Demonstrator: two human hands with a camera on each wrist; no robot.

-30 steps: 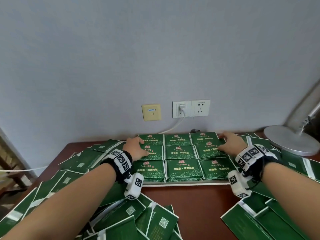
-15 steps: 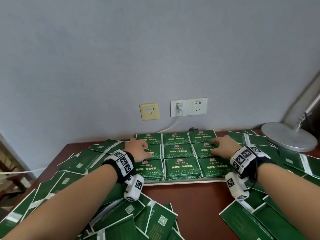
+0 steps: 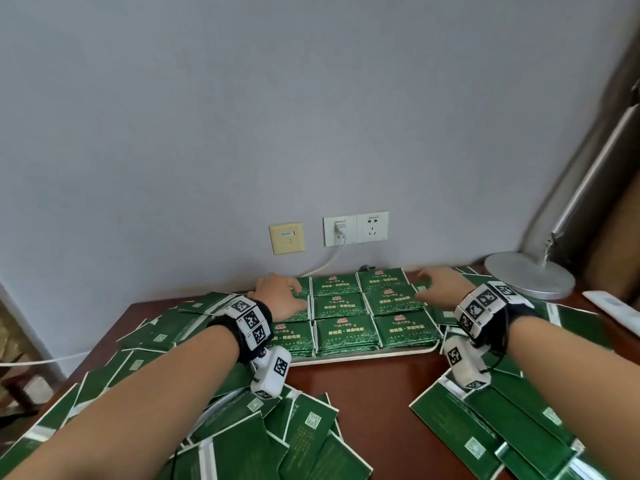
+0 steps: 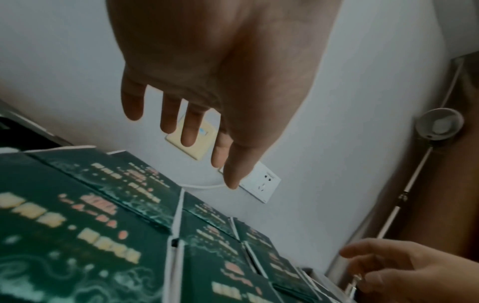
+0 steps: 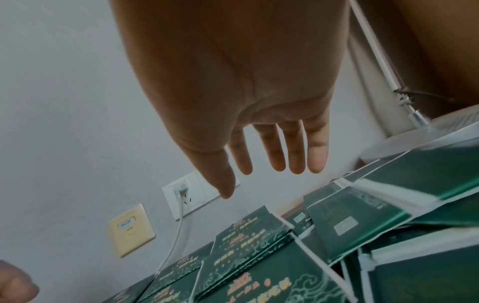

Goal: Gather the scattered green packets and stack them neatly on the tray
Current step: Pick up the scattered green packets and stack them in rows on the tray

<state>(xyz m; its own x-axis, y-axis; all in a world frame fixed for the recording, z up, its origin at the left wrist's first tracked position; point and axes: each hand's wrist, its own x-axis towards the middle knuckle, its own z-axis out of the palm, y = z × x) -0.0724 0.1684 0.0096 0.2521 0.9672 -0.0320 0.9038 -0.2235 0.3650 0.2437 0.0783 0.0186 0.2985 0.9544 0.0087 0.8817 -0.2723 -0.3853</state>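
Both hands have lifted off the packet stacks [image 3: 343,308] on the tray [image 3: 363,355]. The left hand [image 3: 282,296] has shifted toward the tray's far left corner. The right hand [image 3: 441,287] has withdrawn toward the tray's right edge, fingers extended, holding nothing.

This looks like a plain room in a home or small office, with a dark wooden desk [image 3: 363,379] pushed against a bare grey-blue painted wall [image 3: 277,116]. On the wall just above the desk sit a white double socket [image 3: 355,229] with a plug and white cable [image 3: 323,263] in it and, beside it, a yellowed data plate [image 3: 287,238]. A silver desk lamp [image 3: 530,276] stands at the desk's far right corner, next to a brown wooden panel [image 3: 613,237].
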